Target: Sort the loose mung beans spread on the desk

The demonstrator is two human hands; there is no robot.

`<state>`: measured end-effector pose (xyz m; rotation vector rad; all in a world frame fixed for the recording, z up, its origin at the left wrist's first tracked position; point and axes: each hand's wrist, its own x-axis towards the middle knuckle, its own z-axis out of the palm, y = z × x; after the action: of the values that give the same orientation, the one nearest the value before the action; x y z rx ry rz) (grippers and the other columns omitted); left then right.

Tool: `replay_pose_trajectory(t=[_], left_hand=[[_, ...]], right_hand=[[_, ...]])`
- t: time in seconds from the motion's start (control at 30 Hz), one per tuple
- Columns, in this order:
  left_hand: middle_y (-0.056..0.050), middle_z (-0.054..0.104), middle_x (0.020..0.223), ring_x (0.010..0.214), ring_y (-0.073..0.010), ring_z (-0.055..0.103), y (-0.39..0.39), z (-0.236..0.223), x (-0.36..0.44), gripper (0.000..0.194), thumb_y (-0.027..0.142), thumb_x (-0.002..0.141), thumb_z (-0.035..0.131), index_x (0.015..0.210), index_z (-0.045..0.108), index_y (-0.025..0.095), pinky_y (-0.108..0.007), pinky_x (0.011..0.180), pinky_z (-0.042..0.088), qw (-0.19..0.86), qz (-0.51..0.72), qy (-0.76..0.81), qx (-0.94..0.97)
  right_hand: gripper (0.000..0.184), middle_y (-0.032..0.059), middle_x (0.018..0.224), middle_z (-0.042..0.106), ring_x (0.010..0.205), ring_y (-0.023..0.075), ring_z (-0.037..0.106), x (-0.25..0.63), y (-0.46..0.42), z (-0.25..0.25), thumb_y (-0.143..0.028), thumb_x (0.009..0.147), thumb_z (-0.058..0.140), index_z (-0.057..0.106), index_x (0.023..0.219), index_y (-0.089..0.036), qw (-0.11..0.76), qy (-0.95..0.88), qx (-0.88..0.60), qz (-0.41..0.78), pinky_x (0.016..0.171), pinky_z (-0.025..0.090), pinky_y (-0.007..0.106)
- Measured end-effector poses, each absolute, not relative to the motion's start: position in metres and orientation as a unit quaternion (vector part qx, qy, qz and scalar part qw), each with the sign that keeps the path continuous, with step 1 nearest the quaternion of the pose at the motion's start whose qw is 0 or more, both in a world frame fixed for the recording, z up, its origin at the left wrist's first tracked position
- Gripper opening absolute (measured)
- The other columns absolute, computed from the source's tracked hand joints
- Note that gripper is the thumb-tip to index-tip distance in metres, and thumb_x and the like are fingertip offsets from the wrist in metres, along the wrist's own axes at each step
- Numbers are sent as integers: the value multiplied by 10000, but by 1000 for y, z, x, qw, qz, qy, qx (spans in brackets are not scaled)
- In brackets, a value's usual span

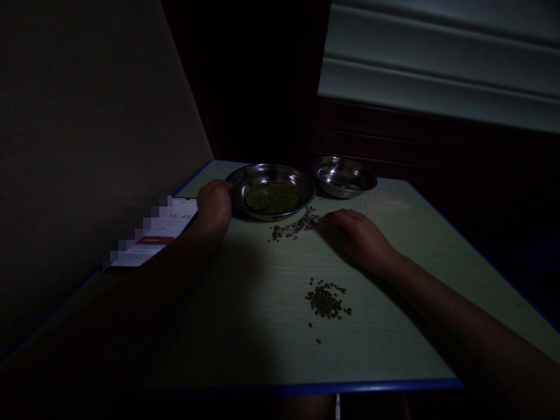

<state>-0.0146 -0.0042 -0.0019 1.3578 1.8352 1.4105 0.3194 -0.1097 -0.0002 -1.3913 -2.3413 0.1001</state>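
My left hand (pixel 214 205) sits at the left rim of a round steel plate (pixel 280 169), its fingers curled and touching the rim. The plate holds a layer of small green mung beans (pixel 273 197). My right hand (pixel 356 236) rests palm down on the table, its fingertips beside a loose strip of scattered beans (pixel 294 224) just below the plate. Nearer me lies a small heap of beans (pixel 324 302). Whether either hand holds beans is hidden by the dim light.
A smaller steel bowl (pixel 343 177) with a few grains in it stands at the far side of the pale green, blue-edged table (pixel 245 344). A phone (pixel 153 233) with a lit, partly blurred screen lies at the left. Walls close off the far and left sides.
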Motion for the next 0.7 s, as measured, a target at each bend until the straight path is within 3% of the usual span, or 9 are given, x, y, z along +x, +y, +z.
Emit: replay_pose_trajectory(t=[0.27,0.43,0.6,0.7], left_hand=[[-128,900,1157,1417,-430,814,-5,1,-9,69,266,767,695,815,727,304,-553,1300,650,246,528,676,452],[-139,911,1188,1401,-424,813,-4,-2,-10,95,258,807,691,867,757,288,-568,1313,648,243,530,672,458],[-149,914,1226,1438,-432,801,-3,-3,-11,114,259,822,695,898,779,276,-577,1368,610,237,524,677,459],[-140,920,1221,1451,-444,799,-2,-3,-13,124,277,836,731,933,809,280,-569,1359,615,241,516,677,466]], right_hand=[[513,174,1335,985,1243,347,922,323,-103,-4,42,1058,625,931,1394,-195,233,-845,-478,47,1151,669,510],[456,159,1338,1000,1278,348,939,325,-99,-4,8,1086,649,953,1355,-198,249,-859,-442,69,1216,662,560],[549,130,1371,1005,1293,342,950,336,-97,-1,70,1012,663,977,1340,-239,252,-869,-421,67,1227,677,560],[520,122,1363,1009,1269,335,959,344,-99,4,50,1041,680,990,1325,-257,248,-878,-403,78,1224,685,553]])
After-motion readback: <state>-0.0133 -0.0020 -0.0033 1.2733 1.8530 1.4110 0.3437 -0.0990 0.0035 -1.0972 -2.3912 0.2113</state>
